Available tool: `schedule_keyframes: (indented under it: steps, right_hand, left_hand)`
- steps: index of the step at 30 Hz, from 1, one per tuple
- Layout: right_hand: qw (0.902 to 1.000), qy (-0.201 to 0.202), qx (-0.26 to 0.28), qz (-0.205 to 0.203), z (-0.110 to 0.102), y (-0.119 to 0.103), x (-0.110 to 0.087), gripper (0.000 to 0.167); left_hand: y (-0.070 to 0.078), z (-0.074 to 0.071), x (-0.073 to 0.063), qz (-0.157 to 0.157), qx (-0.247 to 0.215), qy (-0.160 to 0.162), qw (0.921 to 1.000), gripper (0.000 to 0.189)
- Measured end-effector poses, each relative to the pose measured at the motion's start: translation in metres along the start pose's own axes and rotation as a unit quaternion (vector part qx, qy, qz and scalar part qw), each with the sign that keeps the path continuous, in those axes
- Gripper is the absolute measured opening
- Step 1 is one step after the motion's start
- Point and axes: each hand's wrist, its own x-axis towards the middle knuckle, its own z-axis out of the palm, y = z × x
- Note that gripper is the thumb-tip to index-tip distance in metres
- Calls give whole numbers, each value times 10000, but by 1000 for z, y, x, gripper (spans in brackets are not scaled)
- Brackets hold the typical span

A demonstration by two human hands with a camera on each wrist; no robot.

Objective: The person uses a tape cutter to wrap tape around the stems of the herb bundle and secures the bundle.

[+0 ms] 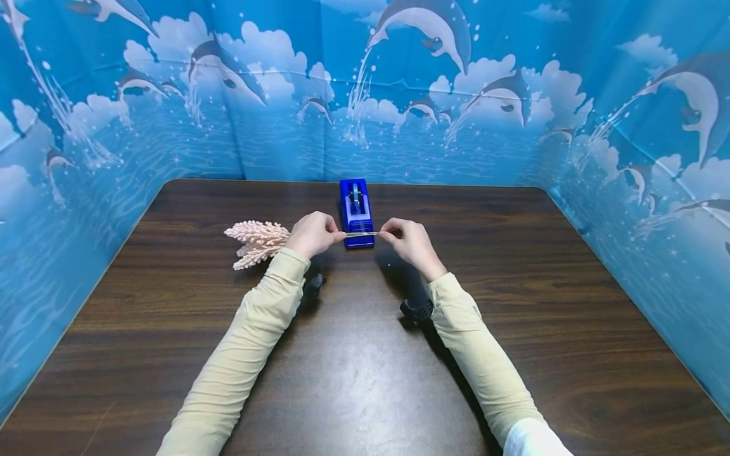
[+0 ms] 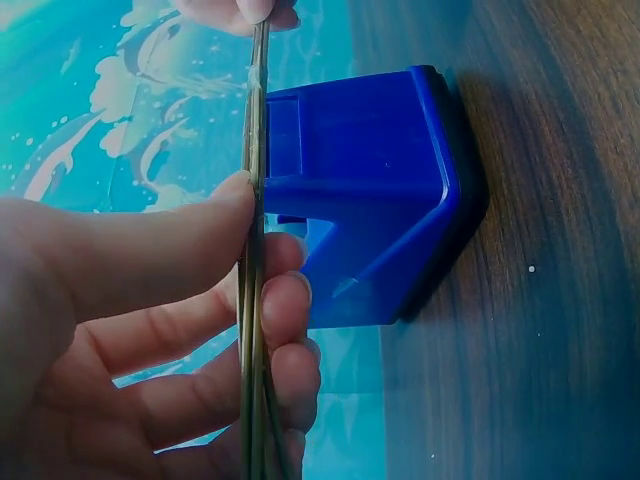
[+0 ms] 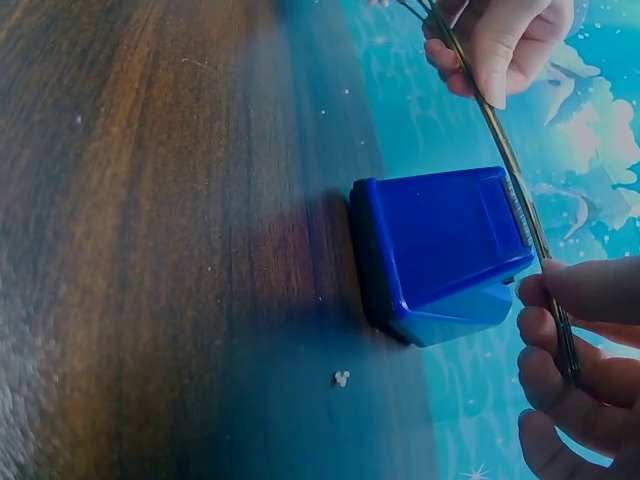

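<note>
Thin stem bundle (image 1: pixel 362 234) is held level across the near end of the blue tape dispenser (image 1: pixel 358 216), contact unclear; left hand (image 1: pixel 312 234) pinches it with thumb and curled fingers on the flower side, right hand (image 1: pixel 410 242) pinches near the other end, likely to keep the stems straight and together. Pink flower heads (image 1: pixel 259 242) stick out beyond the left hand, probably the same bunch; dispenser stands on the dark table (image 1: pixel 353 354), near end toward the person, presumably for reach.
</note>
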Motion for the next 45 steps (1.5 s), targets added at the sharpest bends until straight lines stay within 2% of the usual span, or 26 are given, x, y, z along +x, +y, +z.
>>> schedule_keyframes:
  steps: [10, 20, 24, 28, 31, 33, 39, 42, 45]
  right_hand:
    - [9998, -72, -170, -61, 5, 3, 2, 25]
    - [9998, 158, 71, -16, 3, 0, 0, 10]
    - [9997, 194, 130, -33, 2, -1, 0, 7]
    - [9998, 167, 138, 11, 2, -1, 0, 5]
    - [9998, 132, 136, 29, 2, -1, 0, 5]
    - [9998, 85, 170, 60, 2, -1, 0, 5]
    - [9997, -117, 169, 106, 4, 2, 1, 19]
    - [10000, -75, -10, 33, 6, 3, 1, 26]
    - [9999, 12, -151, -47, 7, 4, 1, 25]
  left_hand:
    - [1, -1, -1, 49, 92, 116, 9999, 27]
    - [0, 1, -1, 167, 41, 207, 9996, 25]
    - [0, 2, 0, 57, 51, 46, 10000, 26]
    - [-1, 2, 1, -110, 27, -333, 9994, 33]
    - [-2, 2, 2, -110, 73, -630, 9979, 45]
    - [-3, 2, 2, -65, 138, -708, 9974, 45]
    - [-2, 2, 2, -116, 164, -422, 9989, 34]
    - [-1, 1, 1, -171, 125, -364, 9991, 32]
    - [0, 1, 0, -205, 103, -372, 9990, 29]
